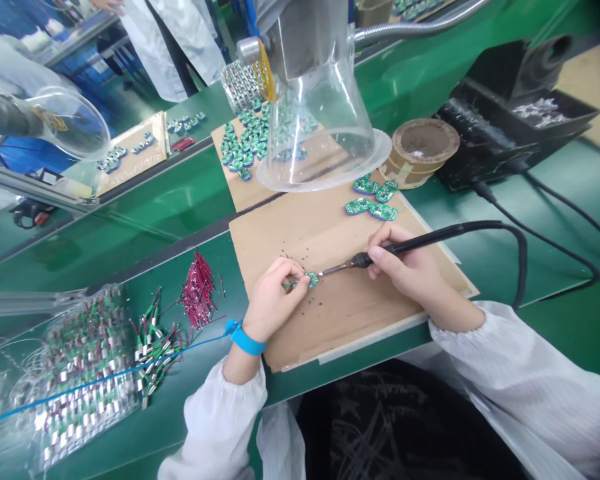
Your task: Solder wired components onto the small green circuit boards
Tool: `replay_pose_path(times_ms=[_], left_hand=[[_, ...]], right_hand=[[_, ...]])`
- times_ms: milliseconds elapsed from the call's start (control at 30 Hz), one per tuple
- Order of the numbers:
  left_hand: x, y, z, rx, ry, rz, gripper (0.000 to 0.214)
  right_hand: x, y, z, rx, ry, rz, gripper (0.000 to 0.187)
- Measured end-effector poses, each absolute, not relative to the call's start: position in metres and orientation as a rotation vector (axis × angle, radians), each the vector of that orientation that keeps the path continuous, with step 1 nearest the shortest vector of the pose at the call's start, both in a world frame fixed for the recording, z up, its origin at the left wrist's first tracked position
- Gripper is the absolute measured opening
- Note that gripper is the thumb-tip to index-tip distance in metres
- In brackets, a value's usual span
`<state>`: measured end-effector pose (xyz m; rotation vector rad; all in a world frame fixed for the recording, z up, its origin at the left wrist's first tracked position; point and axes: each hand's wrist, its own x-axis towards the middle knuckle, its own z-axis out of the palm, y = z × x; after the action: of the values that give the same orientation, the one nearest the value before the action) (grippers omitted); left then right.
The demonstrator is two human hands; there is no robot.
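**Circuit board (313,281) pinched under the tip of a soldering iron (420,241)**

The left hand (274,300) has thumb and fingers closed on the small green board's edge, a bit of green showing between them. The right hand (405,268) grips the iron like a pen, its tip at the board — whether it touches is too small to tell. All this sits over a brown sheet (340,233), dotted with dark specks. A blue wristband (249,341) circles the left wrist.

Farther out, left: a heap of red wires (199,293), green-wired parts (155,353) and a filled plastic bag (87,373). Beyond the hands, more boards (383,212) lie near a round pot (410,173) — and a clear hood (320,127) hangs above.
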<state>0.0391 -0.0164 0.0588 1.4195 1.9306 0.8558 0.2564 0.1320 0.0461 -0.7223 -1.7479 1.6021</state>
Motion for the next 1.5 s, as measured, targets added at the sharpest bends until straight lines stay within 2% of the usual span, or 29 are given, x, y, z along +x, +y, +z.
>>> replay_pose_path(times_ms=[233,833,1500], left_hand=[[0.0370,-0.0181,0.0607,1.441,1.912,0.875,0.007],[0.0440,-0.0153,0.0583,1.415,1.952,0.896,0.014],[0.0452,-0.0166,0.0560,1.426,1.981,0.896,0.014]], right_hand=[[0.2552,0.1319,0.0464,-0.713,-1.708,1.634,0.032],[0.2557,0.1336,0.0382,-0.658,-1.932,1.587,0.022],[0.2537,0.1317,0.0471,-0.731,-1.778,1.589,0.033]])
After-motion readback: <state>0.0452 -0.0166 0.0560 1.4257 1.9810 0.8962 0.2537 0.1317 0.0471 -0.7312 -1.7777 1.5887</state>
